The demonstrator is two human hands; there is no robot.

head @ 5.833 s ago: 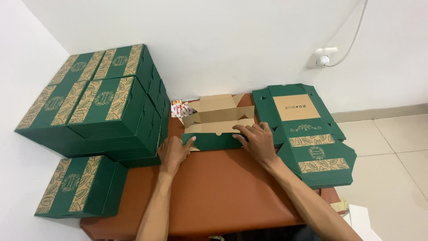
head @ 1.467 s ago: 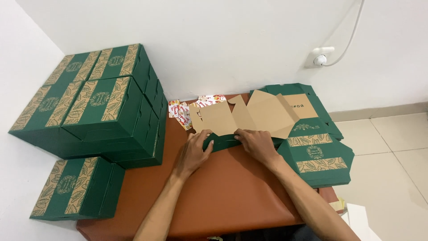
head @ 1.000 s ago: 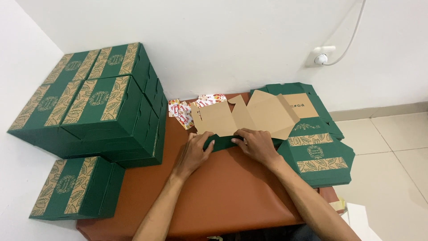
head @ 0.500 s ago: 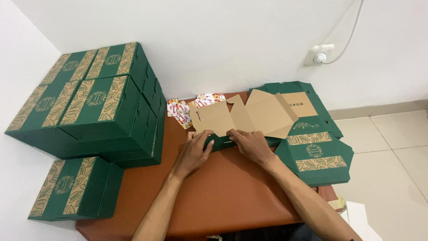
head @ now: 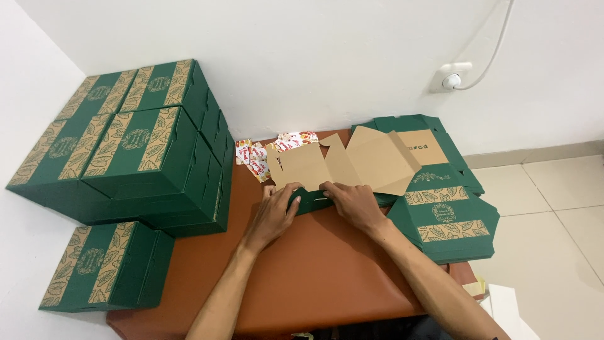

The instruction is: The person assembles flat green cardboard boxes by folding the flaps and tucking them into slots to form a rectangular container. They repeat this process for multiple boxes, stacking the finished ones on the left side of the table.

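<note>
A half-folded green cardboard box (head: 343, 165), its plain brown inside flaps standing open toward the wall, lies at the far middle of a brown table (head: 314, 277). The left hand (head: 274, 211) presses flat on the box's near green edge, fingers spread, its grip not clenched around anything. The right hand (head: 352, 203) bears down on the same edge just beside it, fingers curled over the fold, grasping the cardboard's rim. Small red-and-white packets (head: 258, 156) lie behind the box, against the white wall. To the right, a stack of flat, unfolded green box blanks (head: 450, 211) with leaf-patterned bands overhangs the table's edge. On the left, finished green boxes (head: 135, 151) are piled in a block, with one more finished box (head: 107, 264) lower down at the near left corner. A white wall socket (head: 452, 77) with a cable sits above the blanks.
</note>
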